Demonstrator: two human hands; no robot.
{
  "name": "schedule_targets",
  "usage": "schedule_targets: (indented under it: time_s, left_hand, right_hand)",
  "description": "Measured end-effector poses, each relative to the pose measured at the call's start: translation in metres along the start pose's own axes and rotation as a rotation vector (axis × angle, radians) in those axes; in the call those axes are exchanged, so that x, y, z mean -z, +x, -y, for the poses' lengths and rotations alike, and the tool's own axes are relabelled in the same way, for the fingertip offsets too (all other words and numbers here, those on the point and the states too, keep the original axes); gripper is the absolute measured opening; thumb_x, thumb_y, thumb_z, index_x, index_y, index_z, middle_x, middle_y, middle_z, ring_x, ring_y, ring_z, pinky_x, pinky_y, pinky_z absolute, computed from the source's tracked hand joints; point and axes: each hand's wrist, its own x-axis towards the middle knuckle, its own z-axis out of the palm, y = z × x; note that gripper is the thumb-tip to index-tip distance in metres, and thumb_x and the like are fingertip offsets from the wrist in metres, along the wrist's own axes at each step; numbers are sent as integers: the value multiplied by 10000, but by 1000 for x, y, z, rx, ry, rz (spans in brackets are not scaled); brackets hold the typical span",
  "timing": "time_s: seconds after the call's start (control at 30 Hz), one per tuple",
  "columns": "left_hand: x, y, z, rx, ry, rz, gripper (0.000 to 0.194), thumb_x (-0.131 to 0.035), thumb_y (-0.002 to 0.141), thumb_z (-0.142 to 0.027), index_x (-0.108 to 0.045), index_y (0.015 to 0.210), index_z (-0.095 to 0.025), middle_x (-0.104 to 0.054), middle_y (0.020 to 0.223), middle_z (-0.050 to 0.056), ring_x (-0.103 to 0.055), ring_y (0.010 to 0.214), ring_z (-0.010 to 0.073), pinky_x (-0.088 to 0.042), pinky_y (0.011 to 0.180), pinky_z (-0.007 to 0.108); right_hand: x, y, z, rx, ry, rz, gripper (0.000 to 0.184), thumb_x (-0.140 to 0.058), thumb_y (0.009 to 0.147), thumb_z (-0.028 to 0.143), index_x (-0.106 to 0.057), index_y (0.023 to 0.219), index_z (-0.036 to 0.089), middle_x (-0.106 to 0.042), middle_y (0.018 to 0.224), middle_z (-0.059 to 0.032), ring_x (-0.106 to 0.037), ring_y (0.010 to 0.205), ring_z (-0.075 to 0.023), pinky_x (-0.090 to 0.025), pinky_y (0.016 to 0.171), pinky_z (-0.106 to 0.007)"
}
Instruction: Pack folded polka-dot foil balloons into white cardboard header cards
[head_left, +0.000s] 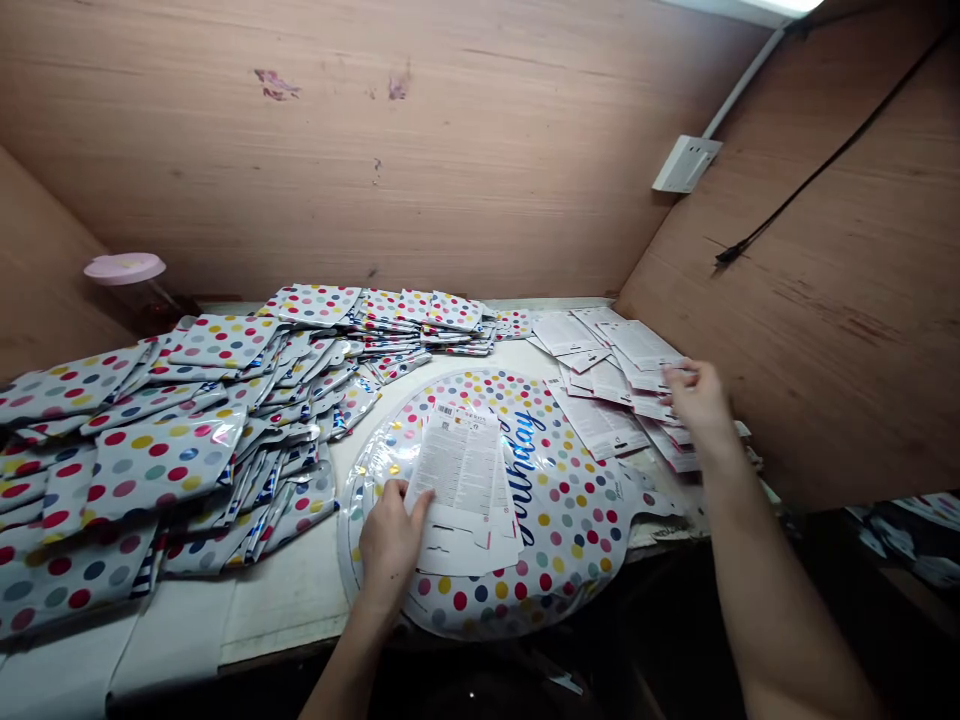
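Note:
In my left hand (394, 540) are a few white printed cards (461, 490), fanned slightly, with small text and a barcode. They are over a flat round foil balloon (570, 510) with coloured dots and blue "birthday" lettering, its tail pointing right. My right hand (697, 395) pinches the edge of a card at the right side of a loose pile of similar printed cards (592, 380). Part of the balloon's lettering is hidden under the cards in my left hand.
Folded dotted foil balloons (165, 450) lie heaped on the left and along the back of the table (277, 615). A pink-lidded jar (127, 275) stands back left. Wooden panels enclose the table, with a socket (686, 165) and a hanging black cable (817, 165) at right.

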Motion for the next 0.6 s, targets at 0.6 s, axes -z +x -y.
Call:
schedule_targets:
  time_s: [0.6]
  left_hand:
    - [-6,-74,23,-202,-482,81,424,-461,948,-342,-363,1349,-248,-686,1128,123,-674,1032,274,-576,832,424]
  right_hand:
    - [-106,-248,33,-741,1189,775,270,-789,742,382,-636,805,169,-618,716,11,-554,613,-94,-455,597,-210]
